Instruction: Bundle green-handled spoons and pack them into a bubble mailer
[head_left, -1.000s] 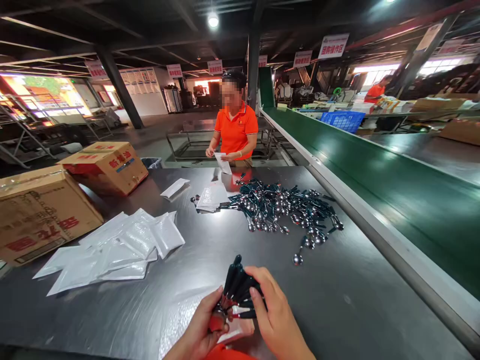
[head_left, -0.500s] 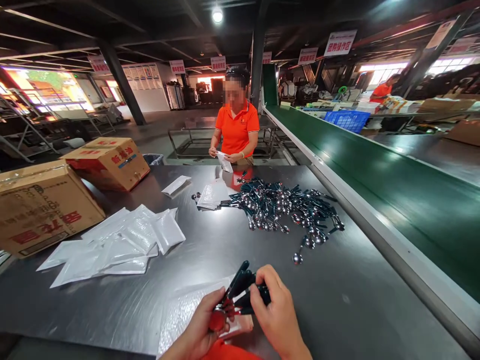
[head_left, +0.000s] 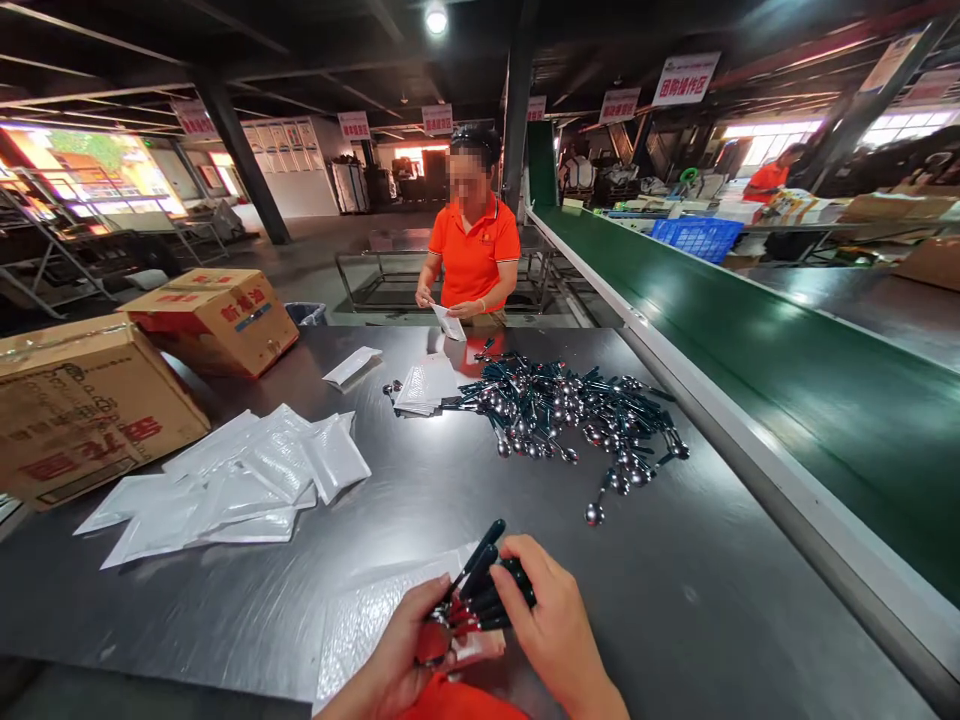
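Note:
My left hand [head_left: 397, 655] grips the bowl ends of a bunch of dark-handled spoons [head_left: 476, 585] just above the near edge of the steel table [head_left: 697, 590]. My right hand [head_left: 559, 635] closes over the handles from the right, fingers across them. A clear plastic bag [head_left: 360, 625] lies flat on the table under and left of my hands. A large heap of loose spoons [head_left: 570, 410] lies farther up the table, with a single spoon [head_left: 598, 505] nearest to me.
Filled white pouches [head_left: 232, 485] lie at the left, beside two cardboard boxes [head_left: 82, 405]. A stack of bags [head_left: 424, 385] sits by the heap. A person in an orange shirt [head_left: 472, 255] stands at the far end holding a bag. A green conveyor [head_left: 750, 330] runs along the right.
The spoon bundle has tilted so its handles point more to the upper right and sit lower in my hands. My right hand has slid further over the handles. The view shifted slightly.

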